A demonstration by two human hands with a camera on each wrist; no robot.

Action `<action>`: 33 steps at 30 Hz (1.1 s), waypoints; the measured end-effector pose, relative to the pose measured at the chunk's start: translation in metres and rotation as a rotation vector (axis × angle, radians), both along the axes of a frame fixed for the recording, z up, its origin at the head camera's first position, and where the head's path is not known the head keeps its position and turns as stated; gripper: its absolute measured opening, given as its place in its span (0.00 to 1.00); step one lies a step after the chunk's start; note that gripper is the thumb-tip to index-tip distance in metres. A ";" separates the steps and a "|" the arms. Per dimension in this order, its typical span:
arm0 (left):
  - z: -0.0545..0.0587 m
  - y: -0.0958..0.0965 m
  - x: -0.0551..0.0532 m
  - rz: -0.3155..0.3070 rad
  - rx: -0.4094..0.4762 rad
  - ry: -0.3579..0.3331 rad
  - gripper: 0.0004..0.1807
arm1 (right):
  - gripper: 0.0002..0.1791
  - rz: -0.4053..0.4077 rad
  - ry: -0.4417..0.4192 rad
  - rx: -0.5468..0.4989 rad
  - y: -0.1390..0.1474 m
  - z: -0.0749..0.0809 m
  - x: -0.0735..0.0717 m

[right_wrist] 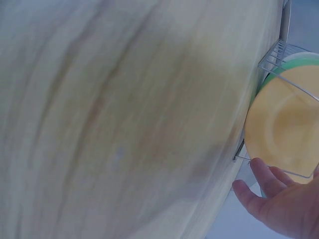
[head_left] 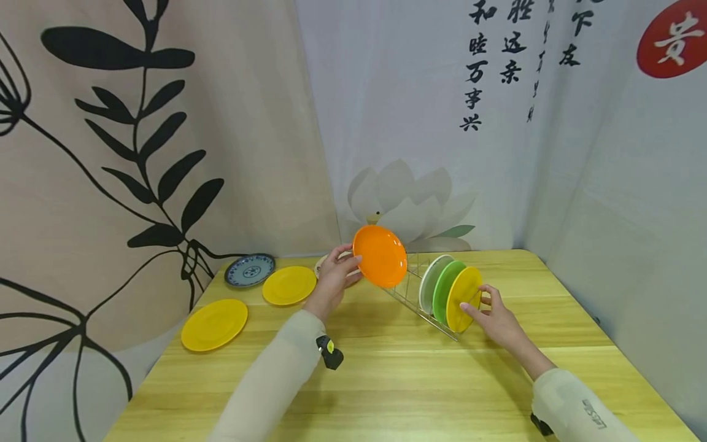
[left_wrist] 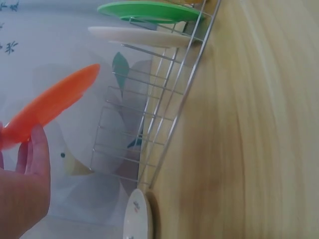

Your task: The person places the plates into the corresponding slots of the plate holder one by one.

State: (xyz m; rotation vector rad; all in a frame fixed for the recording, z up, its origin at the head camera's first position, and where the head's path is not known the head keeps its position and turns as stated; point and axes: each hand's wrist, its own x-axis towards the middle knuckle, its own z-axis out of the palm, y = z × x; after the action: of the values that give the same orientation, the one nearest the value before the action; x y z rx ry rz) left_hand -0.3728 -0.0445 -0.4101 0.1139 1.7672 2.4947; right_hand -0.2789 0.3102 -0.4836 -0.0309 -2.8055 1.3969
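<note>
My left hand (head_left: 332,279) holds an orange plate (head_left: 380,256) by its edge, raised over the left part of a wire dish rack (head_left: 411,301). The left wrist view shows this plate (left_wrist: 55,102) tilted, apart from the rack. Standing in the rack's right part are a white plate (head_left: 428,285), a green plate (head_left: 444,288) and a yellow plate (head_left: 465,298). My right hand (head_left: 497,316) is at the rack's right end, thumb and fingers about its end wire (right_wrist: 286,172), beside the yellow plate (right_wrist: 284,122).
Two yellow plates (head_left: 214,325) and a blue patterned plate (head_left: 250,270) lie at the left of the wooden table (head_left: 386,387). A white plate (left_wrist: 137,216) lies by the rack's left end, mostly behind my left hand in the head view. Printed cloth (head_left: 265,123) hangs behind.
</note>
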 end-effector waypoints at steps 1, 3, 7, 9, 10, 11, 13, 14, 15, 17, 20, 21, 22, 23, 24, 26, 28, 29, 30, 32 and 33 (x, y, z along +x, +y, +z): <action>0.001 0.003 -0.001 0.001 0.002 0.001 0.21 | 0.49 -0.001 0.000 0.001 0.000 0.000 0.000; 0.003 0.008 -0.003 0.004 0.002 0.008 0.20 | 0.49 -0.002 0.002 0.005 0.001 -0.001 -0.001; 0.006 0.019 -0.007 0.001 0.006 0.017 0.20 | 0.49 -0.006 0.009 0.009 0.001 -0.001 -0.001; 0.007 0.024 -0.009 -0.004 0.009 0.021 0.20 | 0.49 -0.007 0.011 0.011 0.000 -0.001 0.000; 0.007 0.026 -0.010 -0.005 0.010 0.024 0.20 | 0.49 -0.007 0.012 0.011 0.000 0.000 0.000; 0.006 0.028 -0.012 -0.006 0.012 0.026 0.20 | 0.49 -0.009 0.013 0.011 0.000 0.000 0.000; 0.005 0.033 -0.015 -0.005 0.013 0.033 0.19 | 0.49 -0.010 0.015 0.010 -0.001 0.000 0.000; 0.004 0.035 -0.017 -0.004 0.012 0.036 0.19 | 0.49 -0.007 0.018 0.013 -0.001 0.000 0.000; 0.003 0.038 -0.019 -0.003 0.008 0.038 0.19 | 0.48 -0.008 0.020 0.012 -0.001 0.000 0.000; 0.002 0.043 -0.021 -0.002 -0.009 0.044 0.19 | 0.48 -0.010 0.025 0.014 -0.001 0.000 0.000; 0.001 0.050 -0.023 0.001 -0.040 0.052 0.19 | 0.48 -0.008 0.026 0.013 -0.001 -0.001 0.000; 0.000 0.052 -0.023 0.003 -0.053 0.053 0.19 | 0.47 -0.009 0.024 0.009 -0.001 -0.001 0.000; 0.000 0.055 -0.024 0.004 -0.061 0.055 0.19 | 0.48 -0.007 0.024 0.009 -0.001 -0.001 0.000; -0.001 0.057 -0.025 0.005 -0.068 0.058 0.19 | 0.48 -0.007 0.019 0.004 -0.001 0.000 0.000; -0.002 0.060 -0.025 0.005 -0.076 0.060 0.19 | 0.48 -0.004 0.016 0.001 -0.001 0.000 0.000; -0.004 0.065 -0.027 0.001 -0.095 0.067 0.19 | 0.48 0.001 0.015 0.000 -0.001 0.001 0.000; -0.006 0.070 -0.027 -0.012 -0.113 0.076 0.19 | 0.48 0.001 0.015 0.002 -0.001 0.001 0.001; -0.008 0.072 -0.028 -0.020 -0.118 0.079 0.18 | 0.48 0.000 0.014 0.001 -0.001 0.002 0.001; -0.009 0.075 -0.027 -0.029 -0.124 0.085 0.18 | 0.48 0.002 0.017 0.005 -0.001 0.002 0.001; -0.011 0.079 -0.026 -0.044 -0.135 0.095 0.18 | 0.48 0.002 0.019 0.011 -0.001 0.002 0.001; -0.012 0.082 -0.026 -0.050 -0.135 0.099 0.18 | 0.48 0.001 0.019 0.012 -0.002 0.002 0.002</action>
State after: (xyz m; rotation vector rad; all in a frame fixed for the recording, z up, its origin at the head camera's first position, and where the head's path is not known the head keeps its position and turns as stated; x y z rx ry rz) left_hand -0.3988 0.0372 -0.4220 0.2727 1.9392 2.3654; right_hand -0.2773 0.3085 -0.4812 -0.0156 -2.7988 1.3729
